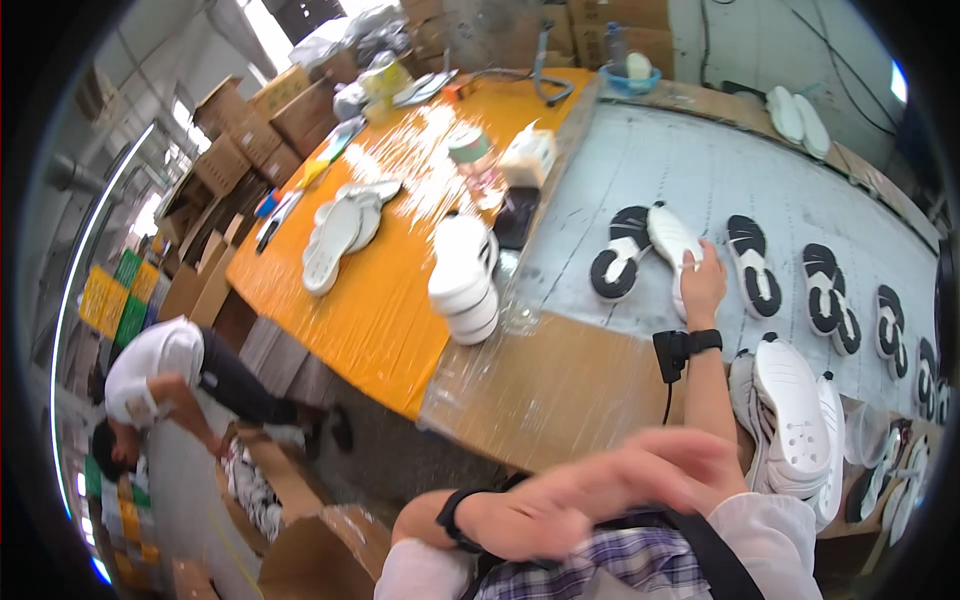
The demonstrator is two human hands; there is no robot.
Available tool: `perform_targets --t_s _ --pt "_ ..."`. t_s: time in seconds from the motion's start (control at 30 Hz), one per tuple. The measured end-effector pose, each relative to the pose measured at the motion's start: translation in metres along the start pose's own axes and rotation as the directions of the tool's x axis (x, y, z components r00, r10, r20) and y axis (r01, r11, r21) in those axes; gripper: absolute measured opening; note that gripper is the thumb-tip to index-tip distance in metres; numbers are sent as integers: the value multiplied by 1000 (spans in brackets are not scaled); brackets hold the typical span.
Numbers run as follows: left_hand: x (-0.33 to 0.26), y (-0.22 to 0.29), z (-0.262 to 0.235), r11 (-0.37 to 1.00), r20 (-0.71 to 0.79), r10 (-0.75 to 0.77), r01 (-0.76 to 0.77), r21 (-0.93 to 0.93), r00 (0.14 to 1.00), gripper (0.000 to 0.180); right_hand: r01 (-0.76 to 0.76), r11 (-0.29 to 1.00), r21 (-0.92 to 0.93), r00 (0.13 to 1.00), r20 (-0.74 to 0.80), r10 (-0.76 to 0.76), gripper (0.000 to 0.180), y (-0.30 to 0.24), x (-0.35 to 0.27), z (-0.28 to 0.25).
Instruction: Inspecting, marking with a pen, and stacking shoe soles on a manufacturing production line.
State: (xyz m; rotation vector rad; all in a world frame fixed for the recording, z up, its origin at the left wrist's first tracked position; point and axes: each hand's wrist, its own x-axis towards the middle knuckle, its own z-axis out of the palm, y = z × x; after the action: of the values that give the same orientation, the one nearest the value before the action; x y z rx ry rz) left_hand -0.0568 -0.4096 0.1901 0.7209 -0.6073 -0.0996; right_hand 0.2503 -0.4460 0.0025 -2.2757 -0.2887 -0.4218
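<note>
The orange table top [375, 310] looks smooth and glossy, glaring white toward its far edge; the grey belt [690, 170] beside it is matt and faintly ribbed; the brown board [555, 390] at the near corner seems wrapped in shiny clear film. The white soles [465, 280] stacked at the orange top's right edge look like smooth, matt rubber or foam; the sole [672, 240] under the right hand [702, 285] likewise.

A long orange-topped work table [380, 310] runs toward 11 o'clock; flat white shoe soles [335, 235] lie on it, and a stack of white soles [465, 285] stands at its right edge. Toward 2 o'clock, a grey conveyor surface [700, 170] carries a row of black-and-white soles [752, 262]. At 6 o'clock lies a brown cardboard sheet [550, 385].
</note>
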Motion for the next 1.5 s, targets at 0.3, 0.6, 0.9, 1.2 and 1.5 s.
perform_targets --t_s 0.3,0.6,0.9,1.2,1.5 --pt "-97 14 -83 876 -687 90 270 399 721 43 -303 946 111 951 97 294 57 71 -51 121" --pt "-134 31 -172 400 -558 -185 581 709 809 37 -545 807 228 838 175 517 33 -10 -73 119" --pt "-138 66 -229 -184 -234 -505 161 970 831 37 -589 758 279 807 248 536 31 -12 -66 112" --pt "-164 72 -266 -123 -234 -532 199 972 814 39 -609 580 541 792 454 408 41 -9 -55 135" --pt "-169 13 -248 778 -898 -83 591 212 431 49 -428 710 560 892 389 231 33 -56 -111 107"
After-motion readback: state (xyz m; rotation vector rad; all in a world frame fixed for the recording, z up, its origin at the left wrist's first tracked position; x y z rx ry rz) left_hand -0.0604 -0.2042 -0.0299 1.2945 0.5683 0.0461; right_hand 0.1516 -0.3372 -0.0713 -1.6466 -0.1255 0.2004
